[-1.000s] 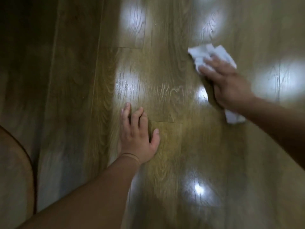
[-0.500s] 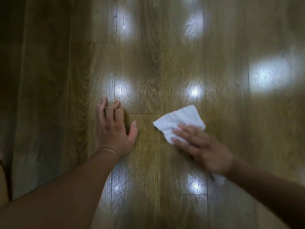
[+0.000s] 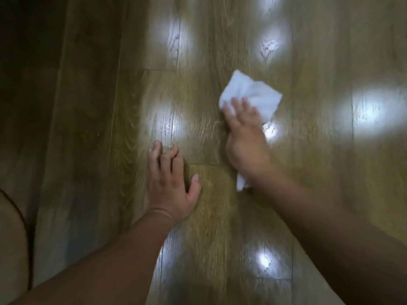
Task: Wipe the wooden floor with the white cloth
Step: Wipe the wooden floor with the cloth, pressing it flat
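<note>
Mid-wipe, with the cloth pinned under the right palm.
The right hand (image 3: 244, 146) lies flat, fingers stretched out, not curled, pressing the white cloth (image 3: 253, 93) onto the wooden floor (image 3: 319, 172) right of centre. One corner fans out on the far side and a tail pokes out by the wrist. The left hand (image 3: 170, 183) is splayed flat on the boards just to the left, bracing and holding nothing. The middle planks gleam, perhaps damp. How much is wiped I can't tell, and the dim left boards look like work remaining.
</note>
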`<move>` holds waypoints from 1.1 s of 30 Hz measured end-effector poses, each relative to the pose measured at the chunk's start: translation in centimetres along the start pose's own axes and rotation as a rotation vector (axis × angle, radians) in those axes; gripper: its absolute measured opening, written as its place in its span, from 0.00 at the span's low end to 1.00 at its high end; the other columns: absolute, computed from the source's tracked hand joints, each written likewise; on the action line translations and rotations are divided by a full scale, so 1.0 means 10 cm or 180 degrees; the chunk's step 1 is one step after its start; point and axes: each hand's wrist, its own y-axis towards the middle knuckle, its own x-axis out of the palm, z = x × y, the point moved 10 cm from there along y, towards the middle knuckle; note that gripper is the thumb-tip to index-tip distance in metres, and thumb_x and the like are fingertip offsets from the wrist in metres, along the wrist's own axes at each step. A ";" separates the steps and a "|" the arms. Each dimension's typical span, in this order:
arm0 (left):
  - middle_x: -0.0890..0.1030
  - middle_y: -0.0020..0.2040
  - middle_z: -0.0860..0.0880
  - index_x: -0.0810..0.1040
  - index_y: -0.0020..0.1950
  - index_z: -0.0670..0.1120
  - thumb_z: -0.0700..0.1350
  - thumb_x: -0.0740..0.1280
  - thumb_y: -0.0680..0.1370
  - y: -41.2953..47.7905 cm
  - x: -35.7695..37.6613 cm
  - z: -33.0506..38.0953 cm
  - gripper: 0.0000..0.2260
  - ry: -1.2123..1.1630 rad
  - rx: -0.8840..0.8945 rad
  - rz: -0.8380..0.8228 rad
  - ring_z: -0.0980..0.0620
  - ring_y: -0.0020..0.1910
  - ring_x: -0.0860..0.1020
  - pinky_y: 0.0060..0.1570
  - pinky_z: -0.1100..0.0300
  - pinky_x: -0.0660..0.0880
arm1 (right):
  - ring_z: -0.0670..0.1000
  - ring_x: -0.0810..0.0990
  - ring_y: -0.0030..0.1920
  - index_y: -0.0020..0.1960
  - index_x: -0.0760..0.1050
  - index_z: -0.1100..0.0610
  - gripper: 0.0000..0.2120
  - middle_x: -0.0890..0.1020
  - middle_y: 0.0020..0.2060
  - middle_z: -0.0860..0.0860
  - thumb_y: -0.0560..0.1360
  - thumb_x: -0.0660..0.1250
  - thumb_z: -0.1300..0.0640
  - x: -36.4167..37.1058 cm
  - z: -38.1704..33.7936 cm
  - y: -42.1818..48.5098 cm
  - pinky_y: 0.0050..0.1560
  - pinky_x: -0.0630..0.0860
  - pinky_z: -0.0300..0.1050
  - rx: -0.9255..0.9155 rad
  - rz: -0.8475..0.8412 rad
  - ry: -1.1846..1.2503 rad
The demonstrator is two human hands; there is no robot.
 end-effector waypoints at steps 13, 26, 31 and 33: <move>0.74 0.62 0.37 0.70 0.62 0.37 0.53 0.63 0.74 -0.03 0.04 0.00 0.23 -0.0015 0.0063 0.0005 0.29 0.73 0.62 0.72 0.31 0.58 | 0.59 0.56 0.78 0.76 0.65 0.53 0.27 0.62 0.77 0.57 0.78 0.50 0.58 -0.53 0.65 1.55 0.77 0.54 0.58 0.0389 0.0105 -0.0369; 0.75 0.64 0.37 0.69 0.63 0.37 0.53 0.63 0.75 -0.04 0.06 0.00 0.23 -0.0039 0.0040 -0.0046 0.28 0.73 0.62 0.74 0.34 0.54 | 0.56 0.54 0.79 0.79 0.61 0.47 0.25 0.57 0.80 0.51 0.83 0.56 0.61 0.32 -0.63 1.30 0.77 0.58 0.57 -0.1701 -0.1171 -0.0510; 0.72 0.65 0.39 0.69 0.63 0.38 0.53 0.62 0.76 -0.06 0.08 -0.01 0.23 0.0017 0.0054 -0.0109 0.30 0.74 0.60 0.76 0.36 0.52 | 0.57 0.49 0.80 0.79 0.58 0.55 0.28 0.55 0.80 0.55 0.80 0.52 0.64 0.16 -0.62 2.10 0.79 0.43 0.52 -0.0330 -0.0318 -0.0505; 0.71 0.65 0.39 0.69 0.62 0.38 0.53 0.62 0.75 -0.06 0.07 0.00 0.23 0.0009 0.0088 -0.0040 0.29 0.74 0.61 0.75 0.36 0.53 | 0.57 0.47 0.80 0.80 0.54 0.55 0.30 0.52 0.80 0.55 0.79 0.52 0.66 0.37 -0.86 1.87 0.79 0.43 0.54 -0.0408 -0.0441 -0.0514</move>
